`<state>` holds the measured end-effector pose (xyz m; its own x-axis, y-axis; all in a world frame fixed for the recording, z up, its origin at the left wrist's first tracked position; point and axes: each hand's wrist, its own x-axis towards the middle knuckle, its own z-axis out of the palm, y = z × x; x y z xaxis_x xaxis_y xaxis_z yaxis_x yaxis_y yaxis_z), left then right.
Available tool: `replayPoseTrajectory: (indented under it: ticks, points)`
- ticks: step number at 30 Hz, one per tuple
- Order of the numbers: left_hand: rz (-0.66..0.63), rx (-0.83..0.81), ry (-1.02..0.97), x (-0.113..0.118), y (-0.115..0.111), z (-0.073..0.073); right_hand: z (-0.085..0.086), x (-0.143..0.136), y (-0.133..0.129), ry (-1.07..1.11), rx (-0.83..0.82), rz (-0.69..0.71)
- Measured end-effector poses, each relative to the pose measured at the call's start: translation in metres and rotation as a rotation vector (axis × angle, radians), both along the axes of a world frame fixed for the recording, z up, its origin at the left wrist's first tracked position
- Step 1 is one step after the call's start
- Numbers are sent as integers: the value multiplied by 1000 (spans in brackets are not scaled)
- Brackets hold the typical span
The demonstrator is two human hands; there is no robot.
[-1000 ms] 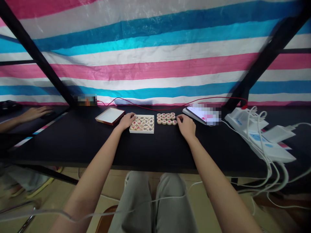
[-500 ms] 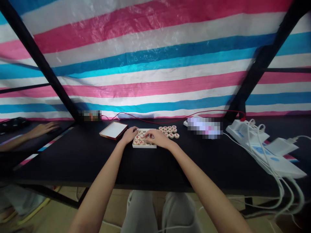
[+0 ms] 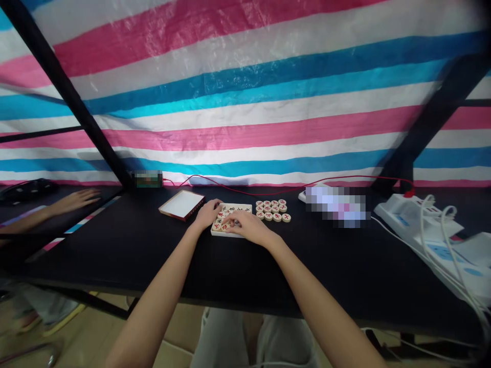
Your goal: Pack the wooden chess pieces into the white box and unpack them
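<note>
A: Where does the shallow white rectangular box point(image 3: 222, 234) sit?
B: Just below the centre of the frame, on the black flat-topped table point(image 3: 238, 276). Round pale discs with red and black characters point(image 3: 217, 225) lie inside it.
A: And the left hand point(image 3: 209, 213)?
B: At the box's left side, fingers bent over the upper-left corner. I can't tell whether it clamps the wall or merely rests there.
A: The right hand point(image 3: 248, 225)?
B: It reaches in from the lower right and covers much of the box's right half. Its fingertips are over the discs towards the lower left (a disc may be pinched there, but I can't tell), and the discs sit directly beneath them.
A: Anything close by?
B: Right of the box, three rows of round pale discs with red characters point(image 3: 275, 209) lie on the table, apart from both hands. Left of the left hand is a white-lined, brown-edged rectangular lid point(image 3: 183, 204), tilted slightly in the frame.
</note>
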<state>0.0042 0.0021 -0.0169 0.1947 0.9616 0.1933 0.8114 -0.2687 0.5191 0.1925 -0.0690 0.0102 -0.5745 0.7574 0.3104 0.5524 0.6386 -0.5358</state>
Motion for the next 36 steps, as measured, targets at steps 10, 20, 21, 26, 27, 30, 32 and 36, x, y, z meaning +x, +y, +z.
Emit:
replayPoseTrajectory:
  ticks: [10,20,21,26,27,30,32,36]
  points:
    - [12,-10,11,1,-1,1,-3,1,0,-81,79,-10]
    - [22,-18,2,1,-1,1,-9,2,4,-70,70,11]
    - [20,-19,2,2,-1,1,-10,2,5,-60,59,14]
    - [12,-19,-8,1,-1,2,-12,3,9,72,39,1]
    - [9,-24,-11,1,-1,2,-11,3,10,113,37,-10]
    - [-6,-36,-24,-1,-1,4,-8,8,7,245,9,-59]
    - [-18,-37,-45,-3,-1,4,-8,17,2,311,11,-99]
    - [-26,-37,-83,-5,2,2,-11,46,-11,395,15,-181]
